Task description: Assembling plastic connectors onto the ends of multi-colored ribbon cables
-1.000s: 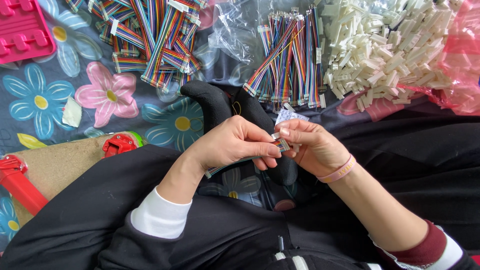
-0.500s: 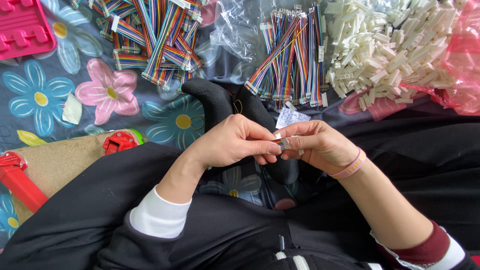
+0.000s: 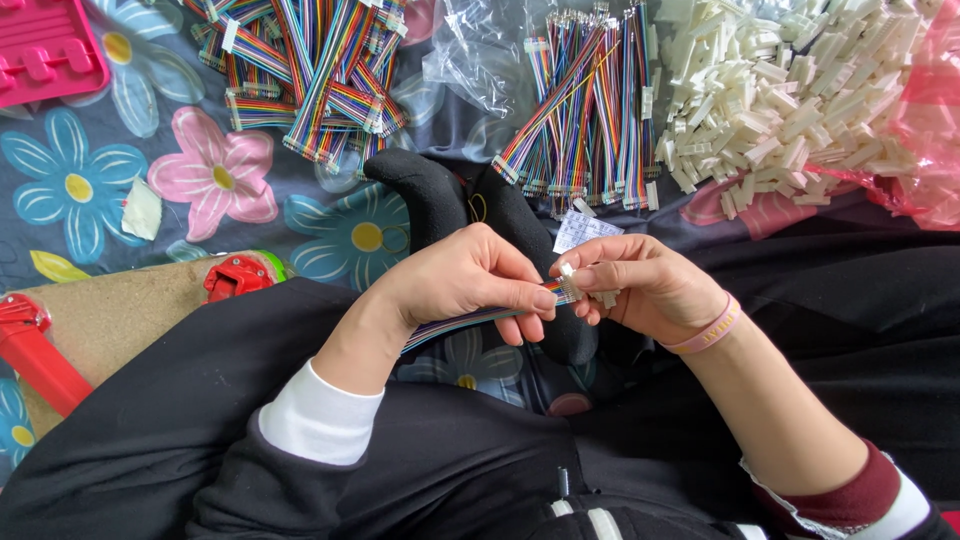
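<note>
Left hand (image 3: 465, 285) is closed in a pinch, thumb and forefinger pressed on the end of a rainbow ribbon cable (image 3: 470, 322) that trails back under the palm toward the wrist. Right hand (image 3: 640, 285) meets it fingertip to fingertip, its fingers curled and pinching a small white connector housing (image 3: 567, 270) held against the cable's end; a few more white housings (image 3: 605, 297) sit tucked in the curled fingers. A pink wristband (image 3: 712, 328) circles the right wrist. Both hands are above the lap, over two black-socked feet (image 3: 450, 200).

Floral cloth (image 3: 90, 180) carries the stock. Near its far edge, left of centre, lies a loose heap of rainbow ribbon cables (image 3: 310, 70). A second, neater bundle of the same cables (image 3: 585, 110) lies right of centre, beside crumpled clear plastic bags (image 3: 480, 50). At the far right corner is a pile of white connector housings (image 3: 790, 90) on pink plastic (image 3: 930, 120). A pink moulded tray (image 3: 45, 45) occupies the far left corner. At the left edge sits a brown board (image 3: 110, 315) with red clamps (image 3: 235, 275).
</note>
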